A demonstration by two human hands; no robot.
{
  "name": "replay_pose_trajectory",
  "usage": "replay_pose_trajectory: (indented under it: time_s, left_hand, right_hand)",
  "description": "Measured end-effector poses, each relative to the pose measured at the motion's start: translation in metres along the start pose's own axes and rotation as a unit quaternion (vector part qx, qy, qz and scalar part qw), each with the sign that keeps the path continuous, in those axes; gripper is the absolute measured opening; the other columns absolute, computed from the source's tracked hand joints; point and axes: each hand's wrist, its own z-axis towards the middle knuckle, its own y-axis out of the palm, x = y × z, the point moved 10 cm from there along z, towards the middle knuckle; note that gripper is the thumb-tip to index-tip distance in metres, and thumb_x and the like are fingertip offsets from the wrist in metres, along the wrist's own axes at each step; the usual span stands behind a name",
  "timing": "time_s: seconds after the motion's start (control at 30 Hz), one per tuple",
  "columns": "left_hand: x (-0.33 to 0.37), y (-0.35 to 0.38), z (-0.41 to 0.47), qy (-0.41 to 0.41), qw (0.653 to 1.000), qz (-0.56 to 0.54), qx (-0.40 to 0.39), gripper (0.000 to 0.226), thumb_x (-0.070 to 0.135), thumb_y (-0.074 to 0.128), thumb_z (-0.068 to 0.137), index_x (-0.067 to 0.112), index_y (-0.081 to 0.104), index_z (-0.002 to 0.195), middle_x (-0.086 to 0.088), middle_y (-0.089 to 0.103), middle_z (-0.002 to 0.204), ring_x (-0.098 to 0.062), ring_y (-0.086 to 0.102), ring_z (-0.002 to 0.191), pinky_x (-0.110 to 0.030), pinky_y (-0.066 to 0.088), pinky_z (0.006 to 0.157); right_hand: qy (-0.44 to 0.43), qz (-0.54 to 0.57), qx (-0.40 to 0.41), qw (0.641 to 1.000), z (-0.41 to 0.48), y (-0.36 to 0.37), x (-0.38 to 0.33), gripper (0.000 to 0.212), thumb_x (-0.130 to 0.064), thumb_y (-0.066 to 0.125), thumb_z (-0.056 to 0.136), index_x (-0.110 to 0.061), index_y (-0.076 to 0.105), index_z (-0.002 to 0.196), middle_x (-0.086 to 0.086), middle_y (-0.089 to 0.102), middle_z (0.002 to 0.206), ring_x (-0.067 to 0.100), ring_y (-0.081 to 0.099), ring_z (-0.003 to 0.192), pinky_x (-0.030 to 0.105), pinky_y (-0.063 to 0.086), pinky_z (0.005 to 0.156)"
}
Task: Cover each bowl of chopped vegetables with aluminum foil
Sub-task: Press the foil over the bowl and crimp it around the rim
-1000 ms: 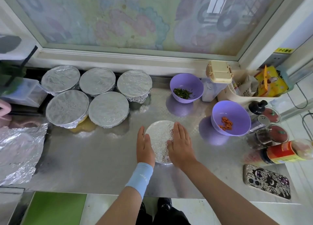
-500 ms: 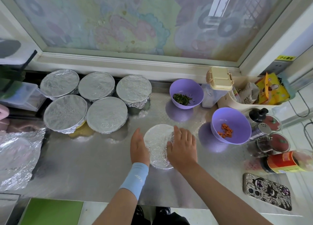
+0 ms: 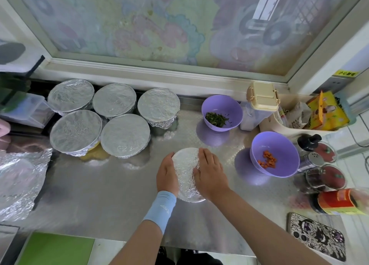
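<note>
**A:** Has anything on the desk (image 3: 99,195) shifted?

**B:** Not the big things. The five covered bowls (image 3: 124,135) sit beyond and left of the left grip, and the spare foil (image 3: 20,177) lies far to its left. The carrot bowl (image 3: 279,143) is just right of the right grip and the greens bowl (image 3: 211,105) is beyond it. Both are open.

**A:** So what changed?

**B:** The grips. A second ago they lay flat, fingers straight. Now they have closed in on the small bowl (image 3: 186,177) between them. The left grip (image 3: 167,174) curves round its left rim. The right grip (image 3: 211,175) presses the foil down over the right rim, fingers together.

**A:** Meaning?

**B:** I'd judge the sixth cover is nearly crimped, with two bowls left.
</note>
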Motion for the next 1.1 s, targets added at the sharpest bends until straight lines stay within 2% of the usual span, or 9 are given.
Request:
replay_pose_trajectory:
  time_s: [0.1, 0.17, 0.27, 0.37, 0.57, 0.67, 0.73, 0.9, 1.1]
  left_hand:
    - [0.005, -0.01, -0.001, 0.025, 1.0, -0.003, 0.016, 0.039, 0.026, 0.034, 0.102, 0.028, 0.055, 0.135, 0.016, 0.053, 0.135, -0.005, 0.048, 0.124, -0.027, 0.035, 0.108]
    - [0.002, -0.014, -0.013, 0.048, 0.998, -0.014, 0.042, 0.038, 0.026, 0.035, 0.103, 0.027, 0.053, 0.137, 0.017, 0.051, 0.136, -0.002, 0.046, 0.125, -0.025, 0.033, 0.107]
    - [-0.01, -0.007, -0.024, 0.053, 0.996, -0.05, 0.047, 0.037, 0.033, 0.037, 0.099, 0.032, 0.055, 0.132, 0.018, 0.056, 0.132, -0.002, 0.05, 0.123, -0.026, 0.038, 0.104]
    - [-0.007, -0.003, -0.018, 0.059, 0.996, -0.039, 0.059, 0.038, 0.04, 0.034, 0.095, 0.036, 0.057, 0.125, 0.022, 0.058, 0.124, -0.001, 0.053, 0.117, -0.022, 0.041, 0.099]
    - [0.003, 0.001, 0.004, 0.059, 0.998, 0.001, 0.011, 0.036, 0.041, 0.036, 0.097, 0.033, 0.063, 0.119, 0.019, 0.062, 0.121, -0.006, 0.056, 0.116, -0.031, 0.042, 0.104]
    - [0.01, 0.0, 0.007, 0.066, 0.997, 0.02, -0.033, 0.036, 0.027, 0.035, 0.104, 0.029, 0.054, 0.135, 0.016, 0.054, 0.135, -0.003, 0.049, 0.125, -0.021, 0.034, 0.104]
    - [0.011, -0.006, -0.003, 0.088, 0.996, 0.029, -0.003, 0.039, 0.023, 0.033, 0.105, 0.025, 0.046, 0.142, 0.015, 0.047, 0.141, -0.001, 0.042, 0.129, -0.02, 0.029, 0.107]
    - [-0.002, -0.007, -0.034, 0.108, 0.989, 0.06, 0.078, 0.042, 0.018, 0.034, 0.103, 0.017, 0.04, 0.145, 0.008, 0.042, 0.143, -0.007, 0.038, 0.132, -0.026, 0.029, 0.111]
    - [0.007, -0.003, -0.012, 0.112, 0.988, 0.097, 0.05, 0.039, 0.024, 0.036, 0.102, 0.021, 0.047, 0.139, 0.006, 0.048, 0.139, -0.009, 0.045, 0.126, -0.022, 0.031, 0.103]
  right_hand:
    - [-0.012, -0.085, -0.001, 0.996, 0.003, -0.002, -0.004, 0.075, -0.05, 0.03, 0.088, -0.008, 0.031, 0.15, 0.011, 0.032, 0.154, 0.032, 0.03, 0.142, 0.049, 0.019, 0.115]
    - [-0.081, -0.124, -0.017, 0.989, 0.006, 0.003, -0.017, 0.077, -0.056, 0.032, 0.088, -0.013, 0.027, 0.152, 0.01, 0.022, 0.16, 0.031, 0.021, 0.147, 0.059, 0.014, 0.114]
    - [-0.16, -0.143, -0.062, 0.975, 0.003, 0.014, -0.03, 0.079, -0.064, 0.028, 0.089, -0.024, 0.015, 0.155, 0.002, 0.004, 0.164, 0.024, 0.007, 0.151, 0.065, 0.024, 0.108]
    - [-0.138, -0.128, -0.059, 0.98, 0.001, 0.014, -0.024, 0.082, -0.069, 0.025, 0.088, -0.026, 0.012, 0.156, -0.001, -0.002, 0.164, 0.02, 0.001, 0.151, 0.057, 0.031, 0.102]
    - [-0.084, -0.106, -0.057, 0.989, -0.001, 0.016, -0.018, 0.088, -0.074, 0.011, 0.084, -0.026, -0.007, 0.156, -0.006, -0.023, 0.161, 0.014, -0.021, 0.148, 0.054, 0.02, 0.11]
    - [-0.067, -0.101, -0.063, 0.991, -0.001, 0.015, -0.019, 0.09, -0.075, 0.012, 0.081, -0.027, -0.006, 0.156, -0.004, -0.02, 0.162, 0.016, -0.02, 0.148, 0.054, 0.021, 0.111]
    - [-0.062, -0.106, -0.06, 0.991, 0.0, 0.012, -0.019, 0.092, -0.076, 0.013, 0.081, -0.026, -0.006, 0.156, -0.002, -0.017, 0.163, 0.018, -0.017, 0.149, 0.053, 0.027, 0.11]
    - [-0.039, -0.092, -0.057, 0.993, -0.007, 0.009, -0.019, 0.092, -0.073, 0.011, 0.08, -0.024, -0.011, 0.154, -0.001, -0.016, 0.163, 0.018, -0.014, 0.15, 0.048, 0.03, 0.108]
    - [-0.003, -0.042, -0.047, 0.998, -0.015, 0.008, -0.015, 0.09, -0.069, 0.019, 0.082, -0.023, -0.008, 0.155, 0.003, -0.011, 0.163, 0.024, -0.01, 0.149, 0.051, 0.026, 0.11]
